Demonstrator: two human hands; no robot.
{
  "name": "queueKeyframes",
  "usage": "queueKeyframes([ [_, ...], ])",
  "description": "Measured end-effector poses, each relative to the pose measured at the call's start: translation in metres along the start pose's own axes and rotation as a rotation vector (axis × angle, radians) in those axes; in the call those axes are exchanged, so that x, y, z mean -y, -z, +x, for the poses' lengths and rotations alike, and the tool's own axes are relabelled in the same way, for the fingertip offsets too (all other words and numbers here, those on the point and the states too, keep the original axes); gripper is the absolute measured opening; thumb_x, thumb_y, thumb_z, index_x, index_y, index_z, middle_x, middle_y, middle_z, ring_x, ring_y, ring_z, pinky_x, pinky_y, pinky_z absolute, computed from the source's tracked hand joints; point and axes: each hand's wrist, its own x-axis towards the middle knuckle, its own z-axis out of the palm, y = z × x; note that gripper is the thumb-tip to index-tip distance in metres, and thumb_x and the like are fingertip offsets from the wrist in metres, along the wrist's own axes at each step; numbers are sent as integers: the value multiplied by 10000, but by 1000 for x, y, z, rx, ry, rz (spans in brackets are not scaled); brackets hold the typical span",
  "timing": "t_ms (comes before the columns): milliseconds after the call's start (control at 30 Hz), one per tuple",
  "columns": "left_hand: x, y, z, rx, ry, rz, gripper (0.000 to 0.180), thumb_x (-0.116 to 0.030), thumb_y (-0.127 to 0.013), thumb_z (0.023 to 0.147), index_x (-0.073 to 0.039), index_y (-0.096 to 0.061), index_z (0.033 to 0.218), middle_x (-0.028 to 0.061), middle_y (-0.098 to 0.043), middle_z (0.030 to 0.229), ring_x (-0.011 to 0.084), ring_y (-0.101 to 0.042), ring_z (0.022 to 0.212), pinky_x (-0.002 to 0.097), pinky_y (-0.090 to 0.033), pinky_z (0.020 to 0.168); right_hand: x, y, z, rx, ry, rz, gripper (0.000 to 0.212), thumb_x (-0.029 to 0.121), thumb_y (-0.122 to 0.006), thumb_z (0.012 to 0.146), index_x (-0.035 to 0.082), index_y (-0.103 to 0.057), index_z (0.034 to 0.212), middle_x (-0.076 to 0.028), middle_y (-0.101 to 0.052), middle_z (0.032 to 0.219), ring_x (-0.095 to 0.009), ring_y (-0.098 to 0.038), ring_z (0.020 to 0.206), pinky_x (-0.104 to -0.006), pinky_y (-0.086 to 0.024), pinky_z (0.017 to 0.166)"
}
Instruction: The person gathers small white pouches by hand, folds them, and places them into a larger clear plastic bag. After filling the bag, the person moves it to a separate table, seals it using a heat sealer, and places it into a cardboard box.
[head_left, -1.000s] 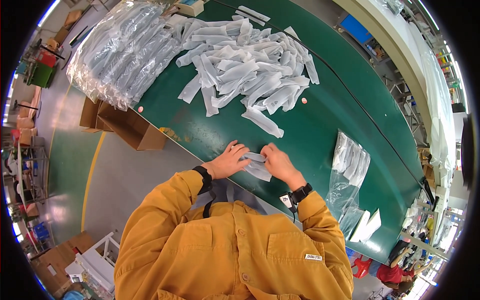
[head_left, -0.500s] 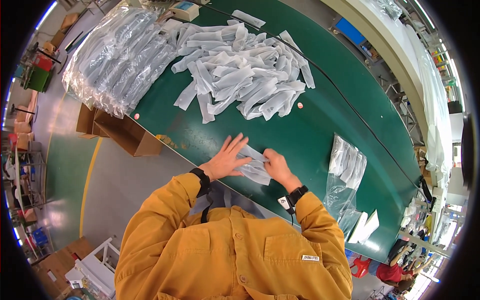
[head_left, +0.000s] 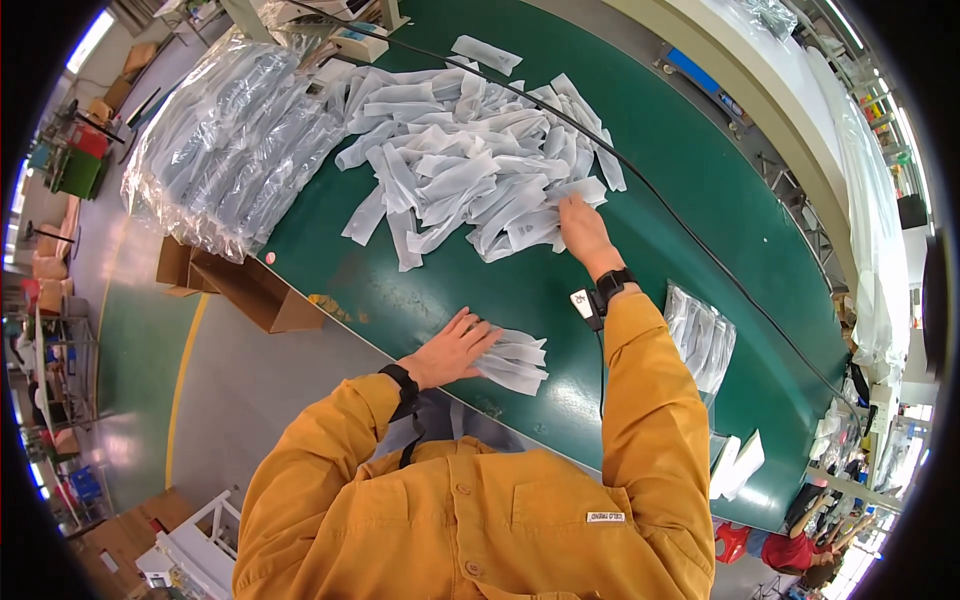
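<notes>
My left hand [head_left: 450, 355] lies flat with its fingers stretched out over a small stack of whitish translucent packets [head_left: 519, 364] near the table's front edge. The ends of several packets fan out past its fingertips. My right hand [head_left: 587, 237] reaches forward to the right edge of a large loose pile of similar slim packets [head_left: 450, 165]. Its thumb and fingers are pinched on a packet [head_left: 582, 190] there. What lies inside the packets cannot be made out.
Clear bags full of packets [head_left: 235, 140] stand at the far left of the green table [head_left: 690, 215]. An open carton [head_left: 250, 285] sits below the left edge. A filled clear bag [head_left: 700, 335] lies at right, near white pieces [head_left: 738, 465]. A black cable [head_left: 690, 225] crosses the table.
My right hand has left the small stack and moved forward to the pile, where it pinches a packet. My left hand stays by the stack, now lying flatter over it.
</notes>
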Motion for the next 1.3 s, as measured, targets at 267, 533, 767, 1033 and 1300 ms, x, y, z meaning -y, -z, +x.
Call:
queueKeyframes([
  [267, 2, -3, -5, -19, -2, 3, 862, -284, -793, 696, -62, -363, 1409, 165, -420, 1265, 363, -381, 1238, 508, -243, 1149, 50, 42, -83, -195, -83, 494, 110, 55, -601, 838, 16, -568, 936, -161, -552, 909, -359, -607, 818, -464, -491, 685],
  [533, 0, 0, 1, 5, -35, -12, 868, -277, -795, 684, -70, -366, 1409, 173, -411, 1268, 375, -387, 1234, 523, -259, 1133, 94, 21, -155, 126, -405, 869, 193, 104, -683, 798, 1, -614, 945, -147, -605, 921, -285, -608, 747, -381, -496, 680],
  [767, 0, 4, 2, -44, -3, 0, 852, -295, -819, 647, -119, -433, 1386, 196, -364, 1321, 424, -317, 1293, 544, -243, 1129, 89, 8, -167, 419, -481, 739, 236, 108, -696, 766, -7, -588, 941, -135, -624, 959, -311, -622, 741, -400, -501, 680],
  [1033, 3, 28, 23, -27, -39, -21, 726, -328, -825, 636, -90, -530, 1255, 224, -323, 1384, 453, -235, 1361, 556, -230, 1133, 107, 1, -175, -39, 48, 522, 159, 21, -596, 729, 47, -515, 863, -117, -566, 883, -330, -587, 859, -429, -486, 732],
  [1300, 19, 4, 20, 63, -103, -118, 681, -328, -826, 629, -68, -541, 1191, 224, -349, 1352, 436, -259, 1353, 543, -263, 1125, 92, 8, -194, 25, 92, 430, 149, 36, -586, 741, 61, -537, 878, -99, -527, 849, -306, -558, 876, -422, -476, 721],
])
